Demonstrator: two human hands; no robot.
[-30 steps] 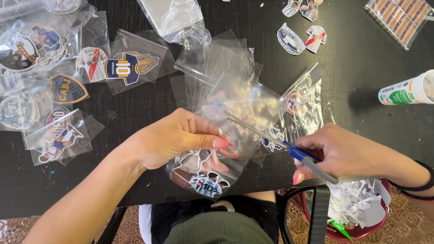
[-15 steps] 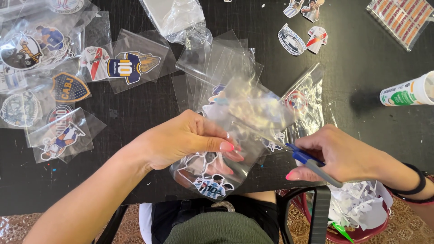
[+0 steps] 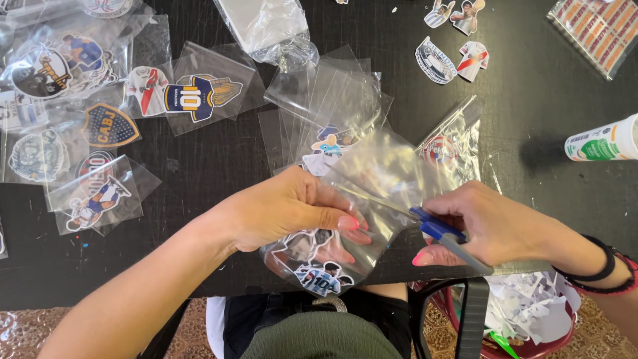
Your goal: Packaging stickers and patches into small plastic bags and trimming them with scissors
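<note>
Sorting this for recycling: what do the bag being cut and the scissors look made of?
The bag in the left hand looks like thin clear plastic film: glossy, crinkled, see-through. The scissors in the right hand seem to have grey metal blades and blue plastic handles.

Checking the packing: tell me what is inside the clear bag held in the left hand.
The clear bag in the left hand holds cut-out figure stickers, one in a light blue striped shirt. The fingers cover the upper stickers, so their number is unclear.
</note>
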